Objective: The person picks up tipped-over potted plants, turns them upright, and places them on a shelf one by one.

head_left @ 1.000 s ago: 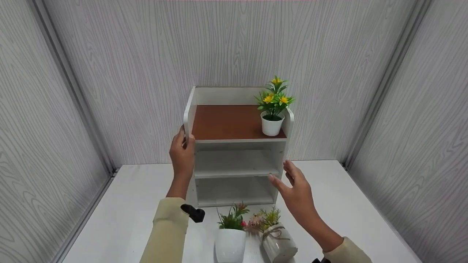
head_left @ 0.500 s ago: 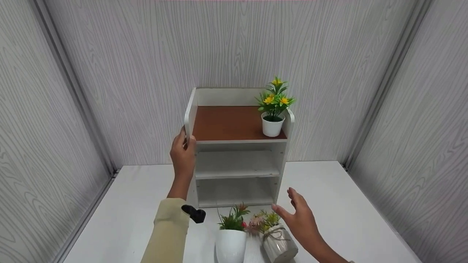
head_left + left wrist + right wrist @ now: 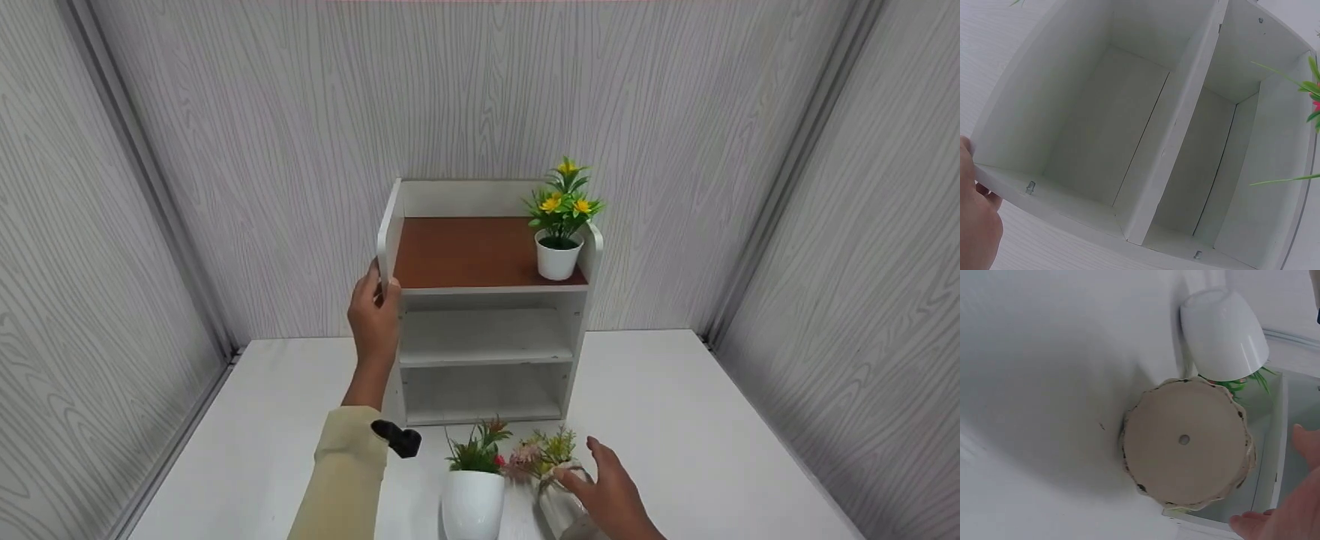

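My left hand (image 3: 373,319) grips the left side panel of a small white shelf unit (image 3: 487,360) with a brown top board; in the left wrist view its fingers curl round the panel edge. My right hand (image 3: 609,495) hovers over a cream flower pot (image 3: 559,510) tied with twine, thumb and fingers spread apart. That pot lies on its side, pink and yellow flowers toward the shelf. The right wrist view shows the pot's round base (image 3: 1185,455) with a small hole. Beside it lies a white pot (image 3: 472,502) with green leaves and red flowers.
A small white pot (image 3: 556,262) with yellow flowers stands upright at the right of the shelf's brown top. The unit stands on a white table (image 3: 660,397), enclosed by grey wood-patterned walls (image 3: 300,150) at the back and sides.
My right hand has come down and toward me from beside the shelf to over the cream pot. The left hand keeps its grip on the side panel.
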The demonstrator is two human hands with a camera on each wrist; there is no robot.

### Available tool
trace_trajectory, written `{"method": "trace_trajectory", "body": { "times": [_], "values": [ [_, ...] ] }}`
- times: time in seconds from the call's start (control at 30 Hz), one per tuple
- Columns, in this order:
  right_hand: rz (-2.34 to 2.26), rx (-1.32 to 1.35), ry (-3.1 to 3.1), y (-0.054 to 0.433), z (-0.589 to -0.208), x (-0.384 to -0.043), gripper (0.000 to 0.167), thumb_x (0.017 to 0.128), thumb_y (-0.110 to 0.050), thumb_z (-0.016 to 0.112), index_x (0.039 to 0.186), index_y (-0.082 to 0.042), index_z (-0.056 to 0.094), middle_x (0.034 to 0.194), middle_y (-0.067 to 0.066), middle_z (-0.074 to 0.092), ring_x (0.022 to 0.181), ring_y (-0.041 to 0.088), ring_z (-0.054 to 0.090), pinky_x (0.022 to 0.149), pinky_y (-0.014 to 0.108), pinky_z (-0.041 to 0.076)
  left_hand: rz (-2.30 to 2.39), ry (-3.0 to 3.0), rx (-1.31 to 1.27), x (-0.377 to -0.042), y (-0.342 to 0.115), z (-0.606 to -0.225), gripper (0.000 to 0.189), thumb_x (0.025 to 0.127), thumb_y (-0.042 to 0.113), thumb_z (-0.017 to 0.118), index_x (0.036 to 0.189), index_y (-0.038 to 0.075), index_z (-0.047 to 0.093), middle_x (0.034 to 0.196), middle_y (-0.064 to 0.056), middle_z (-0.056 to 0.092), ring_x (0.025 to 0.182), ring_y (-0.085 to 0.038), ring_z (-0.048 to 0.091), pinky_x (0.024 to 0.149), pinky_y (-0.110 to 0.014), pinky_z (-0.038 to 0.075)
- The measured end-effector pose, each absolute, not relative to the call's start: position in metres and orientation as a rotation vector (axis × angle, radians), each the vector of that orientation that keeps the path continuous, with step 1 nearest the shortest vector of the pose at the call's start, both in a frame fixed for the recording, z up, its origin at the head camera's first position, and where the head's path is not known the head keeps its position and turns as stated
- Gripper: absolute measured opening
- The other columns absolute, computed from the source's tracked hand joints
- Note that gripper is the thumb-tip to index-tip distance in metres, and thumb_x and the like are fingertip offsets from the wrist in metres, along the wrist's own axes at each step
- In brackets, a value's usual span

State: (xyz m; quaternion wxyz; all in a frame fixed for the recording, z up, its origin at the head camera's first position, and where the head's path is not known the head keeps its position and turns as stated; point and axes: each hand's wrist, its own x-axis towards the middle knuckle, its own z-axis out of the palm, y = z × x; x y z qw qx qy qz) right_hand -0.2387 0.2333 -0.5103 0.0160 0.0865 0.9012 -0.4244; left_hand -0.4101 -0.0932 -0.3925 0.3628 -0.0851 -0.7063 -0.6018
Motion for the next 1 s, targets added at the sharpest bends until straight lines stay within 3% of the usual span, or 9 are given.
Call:
{"method": "trace_trajectory", "body": {
  "times": [0.23,0.43,0.7,0.93,1.0],
  "values": [
    [-1.257,0.384,2.71,0.234,-0.529,-0.241,0.115,0.076,-0.066,0.076,0.152,0.009,0.032,0.151,0.034,0.038,0.136,0.052,0.042,0.106,0.062,0.043,-1.568,-1.817,-0.213,-0.411,-0.093,-0.393,0.052,0.105,0.025,0.054,0.153,0.011,0.043,0.139,-0.011,0.057,0.13,-0.023,0.056,0.105,-0.04,0.051],
    [-1.196,0.378,2.681,0.236,-0.539,-0.241,0.117,0.077,-0.07,0.073,0.147,0.015,0.035,0.144,0.035,0.046,0.133,0.05,0.046,0.107,0.061,0.043,-1.585,-1.804,-0.214,-0.41,-0.092,-0.393,0.052,0.105,0.027,0.055,0.154,0.013,0.043,0.141,-0.009,0.056,0.131,-0.021,0.055,0.106,-0.038,0.051],
    [-1.144,0.355,2.698,0.236,-0.535,-0.237,0.1,0.081,-0.067,0.072,0.138,0.013,0.049,0.123,0.022,0.066,0.117,0.04,0.062,0.099,0.058,0.05,-1.599,-1.8,-0.213,-0.409,-0.093,-0.393,0.052,0.105,0.026,0.054,0.154,0.013,0.043,0.14,-0.008,0.056,0.132,-0.02,0.055,0.106,-0.038,0.05],
    [-1.142,0.349,2.739,0.24,-0.538,-0.237,0.1,0.082,-0.064,0.073,0.136,0.017,0.05,0.124,0.03,0.064,0.118,0.047,0.059,0.096,0.058,0.051,-1.602,-1.782,-0.208,-0.41,-0.092,-0.393,0.05,0.105,0.024,0.055,0.153,0.014,0.045,0.136,-0.009,0.057,0.13,-0.021,0.056,0.105,-0.038,0.051],
    [-1.173,0.353,2.754,0.24,-0.539,-0.237,0.096,0.082,-0.063,0.074,0.134,0.015,0.052,0.121,0.026,0.066,0.114,0.044,0.062,0.093,0.056,0.053,-1.603,-1.778,-0.206,-0.41,-0.092,-0.392,0.049,0.105,0.023,0.055,0.152,0.015,0.046,0.136,-0.009,0.058,0.129,-0.02,0.056,0.105,-0.038,0.051]
  ]
}}
